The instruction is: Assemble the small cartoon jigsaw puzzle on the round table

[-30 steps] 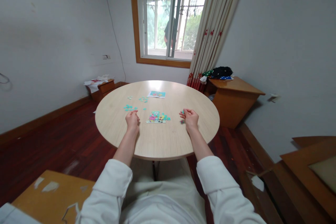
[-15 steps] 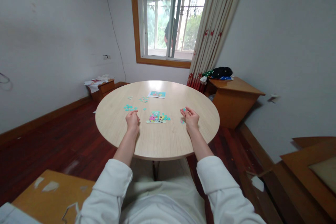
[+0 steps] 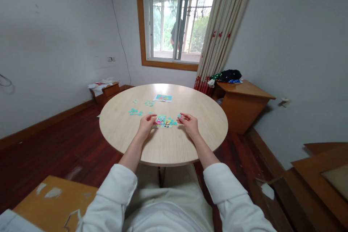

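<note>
Pinched in right hand [image 3: 188, 123]: piece [image 3: 179, 115] | left hand [image 3: 147, 123] by puzzle [image 3: 163, 122] — cannot tell its grip | puzzle looks part-joined — loose pieces [image 3: 134, 111] left

One head-worn view looks forward and down across the round table [image 3: 168, 148] toward the window [image 3: 167, 14], seemingly too distant for fine detail.

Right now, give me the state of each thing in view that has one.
Colourful cartoon jigsaw: partly assembled, lying flat.
Small turquoise jigsaw pieces: scattered in clusters.
Bright rectangular picture sheet: lying picture-up.
Bare left hand: fingers bent, grip unclear.
Bare right hand: pinching a small piece.
Long cream red-flowered curtain: drawn aside.
Dark cloth pile: heaped on the brown wooden desk.
</note>
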Demonstrator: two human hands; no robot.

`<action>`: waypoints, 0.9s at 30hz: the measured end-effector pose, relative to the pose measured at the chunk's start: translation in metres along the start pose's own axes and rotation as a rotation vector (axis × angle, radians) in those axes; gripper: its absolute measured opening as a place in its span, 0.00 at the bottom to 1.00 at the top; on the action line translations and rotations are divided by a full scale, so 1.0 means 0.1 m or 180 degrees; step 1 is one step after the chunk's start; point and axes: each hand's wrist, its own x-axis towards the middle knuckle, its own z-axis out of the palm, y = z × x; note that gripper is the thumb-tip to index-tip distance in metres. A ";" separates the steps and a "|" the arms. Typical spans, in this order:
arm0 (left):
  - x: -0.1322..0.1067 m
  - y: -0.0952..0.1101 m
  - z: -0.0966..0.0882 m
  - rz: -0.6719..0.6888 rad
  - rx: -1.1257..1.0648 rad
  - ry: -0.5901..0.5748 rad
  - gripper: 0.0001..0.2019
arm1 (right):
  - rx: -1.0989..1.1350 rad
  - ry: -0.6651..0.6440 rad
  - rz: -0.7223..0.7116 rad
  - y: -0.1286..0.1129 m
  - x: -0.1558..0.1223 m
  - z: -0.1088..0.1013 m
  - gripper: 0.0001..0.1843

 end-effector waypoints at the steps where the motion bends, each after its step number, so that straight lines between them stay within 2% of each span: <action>1: -0.03 0.00 0.03 -0.0037 0.0014 -0.0216 0.15 | -0.0079 -0.0076 -0.0006 0.00 -0.02 0.04 0.18; 3: -0.07 0.01 0.08 -0.0095 0.0055 -0.0542 0.17 | -0.0216 -0.0292 0.0015 0.00 -0.06 0.12 0.18; 7: -0.13 0.00 0.14 -0.0047 0.0153 -0.0966 0.17 | -0.0280 -0.0782 0.0205 0.02 -0.13 0.24 0.19; 10: -0.13 -0.02 0.17 0.0036 0.0305 -0.1196 0.16 | -0.0319 -0.0875 0.0216 0.02 -0.17 0.28 0.18; 20: -0.09 -0.08 0.17 0.0003 0.0422 -0.0988 0.12 | -0.0187 -0.1051 0.0453 0.01 -0.21 0.30 0.20; 27: -0.07 -0.10 0.17 0.0003 0.0393 -0.0930 0.10 | -0.0165 -0.1101 0.0424 0.04 -0.19 0.28 0.21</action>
